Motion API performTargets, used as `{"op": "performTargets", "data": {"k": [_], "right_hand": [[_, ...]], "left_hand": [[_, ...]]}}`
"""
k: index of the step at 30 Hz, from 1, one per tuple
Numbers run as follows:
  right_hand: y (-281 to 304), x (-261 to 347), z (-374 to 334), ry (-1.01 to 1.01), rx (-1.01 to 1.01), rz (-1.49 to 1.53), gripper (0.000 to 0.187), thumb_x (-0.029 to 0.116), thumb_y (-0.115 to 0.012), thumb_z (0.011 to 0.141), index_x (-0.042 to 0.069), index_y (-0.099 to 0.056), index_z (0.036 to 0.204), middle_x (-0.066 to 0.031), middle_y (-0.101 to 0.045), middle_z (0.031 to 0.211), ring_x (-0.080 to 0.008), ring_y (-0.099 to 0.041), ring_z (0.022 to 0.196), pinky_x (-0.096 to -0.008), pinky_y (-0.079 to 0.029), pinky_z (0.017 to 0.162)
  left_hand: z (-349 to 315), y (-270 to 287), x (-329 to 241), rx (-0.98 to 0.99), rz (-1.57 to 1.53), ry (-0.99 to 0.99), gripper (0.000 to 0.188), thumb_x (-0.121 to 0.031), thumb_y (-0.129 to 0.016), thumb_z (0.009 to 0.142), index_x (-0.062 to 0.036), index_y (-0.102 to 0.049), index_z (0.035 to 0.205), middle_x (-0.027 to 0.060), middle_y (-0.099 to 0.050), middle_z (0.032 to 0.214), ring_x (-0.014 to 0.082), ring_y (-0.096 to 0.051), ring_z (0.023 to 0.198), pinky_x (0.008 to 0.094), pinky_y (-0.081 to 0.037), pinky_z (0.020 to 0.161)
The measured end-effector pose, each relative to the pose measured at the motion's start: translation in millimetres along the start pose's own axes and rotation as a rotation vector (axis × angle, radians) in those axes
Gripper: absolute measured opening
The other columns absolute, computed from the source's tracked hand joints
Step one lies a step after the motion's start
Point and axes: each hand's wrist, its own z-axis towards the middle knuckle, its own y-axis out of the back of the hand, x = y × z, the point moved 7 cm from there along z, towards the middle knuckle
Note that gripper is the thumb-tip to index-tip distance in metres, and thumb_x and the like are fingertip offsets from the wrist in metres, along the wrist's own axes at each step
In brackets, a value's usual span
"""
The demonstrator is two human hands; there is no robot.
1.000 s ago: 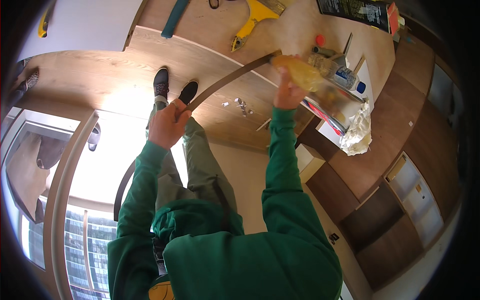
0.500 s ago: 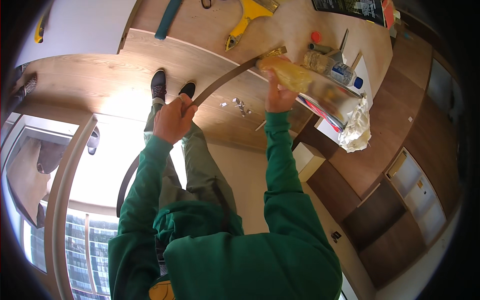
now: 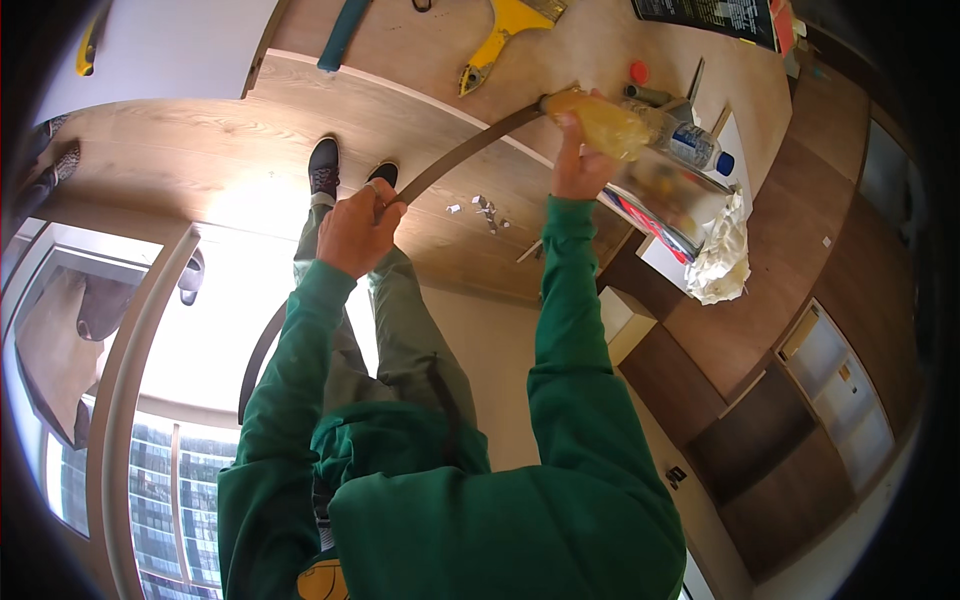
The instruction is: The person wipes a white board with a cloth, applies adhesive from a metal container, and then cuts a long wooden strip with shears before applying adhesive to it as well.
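My left hand [image 3: 358, 232] is closed around a long, thin brown strip [image 3: 470, 148], like edge banding. The strip curves from behind my left forearm up to the workbench [image 3: 590, 50]. My right hand [image 3: 583, 172] grips a soft clear bottle of yellow glue [image 3: 608, 125], tilted nearly on its side. Its mouth is at the far end of the strip and hides that end; whether the two touch I cannot tell.
On the bench lie a yellow-handled scraper or brush [image 3: 490, 52], a teal tool handle [image 3: 343, 35], a red cap [image 3: 639, 71], a blue-capped water bottle [image 3: 696, 148] and crumpled paper [image 3: 722, 255]. A yellow cutter [image 3: 87, 52] rests on a white panel. Scraps [image 3: 487, 212] litter the floor.
Both hands have shifted slightly right in the picture. The bottle's mouth has moved over the strip's far end, where yellow glue showed before. Both holds are unchanged.
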Motion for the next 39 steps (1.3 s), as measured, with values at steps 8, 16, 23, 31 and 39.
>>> {"op": "performTargets", "data": {"k": [8,16,23,31,39], "right_hand": [[-6,2,-8,0.037,0.036,0.006,0.027,0.008,-0.071,0.087,-0.003,-0.065,0.111,-0.0151,-0.066,0.116,-0.0249,-0.061,0.108,-0.0357,-0.044,0.100],[-8,16,-17,0.183,0.155,-0.177,0.032,0.002,-0.069,0.089,-0.006,-0.058,0.118,-0.0167,-0.062,0.125,-0.0206,-0.062,0.108,-0.0342,-0.051,0.096],[6,-3,-9,-0.024,0.034,-0.002,0.037,0.001,-0.069,0.087,-0.006,-0.057,0.121,-0.0141,-0.064,0.122,-0.0196,-0.065,0.102,-0.0328,-0.053,0.091],[13,-14,-6,-0.094,-0.024,0.035,0.037,0.004,-0.070,0.087,-0.005,-0.058,0.121,-0.0129,-0.064,0.120,-0.0201,-0.063,0.104,-0.0332,-0.050,0.094],[2,-1,-8,-0.132,-0.014,0.060,0.039,-0.001,-0.068,0.087,-0.005,-0.054,0.124,-0.0144,-0.062,0.125,-0.0203,-0.063,0.107,-0.0335,-0.051,0.095]], "left_hand": [[3,0,3,-0.055,-0.032,-0.054,0.020,-0.023,-0.067,0.089,-0.0040,-0.062,0.093,0.0095,-0.067,0.072,0.0221,-0.061,0.063,0.0358,-0.047,0.063],[6,-3,8,-0.057,-0.056,-0.054,0.019,-0.022,-0.067,0.090,-0.0036,-0.062,0.094,0.0092,-0.067,0.073,0.0211,-0.060,0.063,0.0346,-0.047,0.064],[8,-5,4,-0.019,-0.052,-0.026,0.020,-0.026,-0.064,0.091,-0.0061,-0.063,0.095,0.0108,-0.070,0.079,0.0290,-0.066,0.075,0.0402,-0.049,0.071],[11,-9,-3,-0.003,-0.055,-0.061,0.021,-0.022,-0.066,0.091,-0.0031,-0.063,0.099,0.0111,-0.070,0.079,0.0225,-0.066,0.069,0.0351,-0.049,0.067],[22,-17,-7,-0.041,-0.081,-0.126,0.021,-0.024,-0.066,0.091,-0.0032,-0.062,0.095,0.0105,-0.069,0.075,0.0234,-0.065,0.068,0.0363,-0.048,0.065]]}}
